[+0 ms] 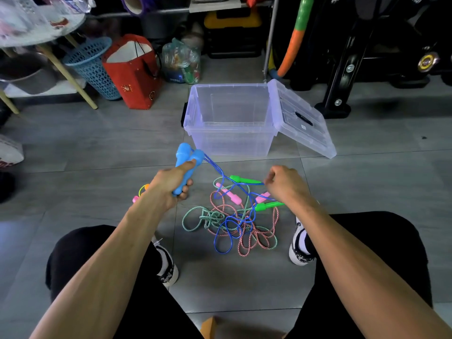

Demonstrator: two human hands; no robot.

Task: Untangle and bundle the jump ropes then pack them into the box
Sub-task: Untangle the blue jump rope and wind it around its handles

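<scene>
Two blue plastic handles are gripped in the left hand; the right hand pinches their blue cord. Braided ropes tangle on grey floor tiles before a clear plastic box.

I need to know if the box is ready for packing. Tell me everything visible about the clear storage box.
The clear storage box is see-through, colourless plastic, rectangular with a thick rim, standing upright on the grey tiled floor beyond the tangled ropes. It is open and looks empty. Its lid, same plastic with a dark latch, leans tilted against the box's right side. A dark latch also shows on the left wall. Neither hand touches it.
</scene>
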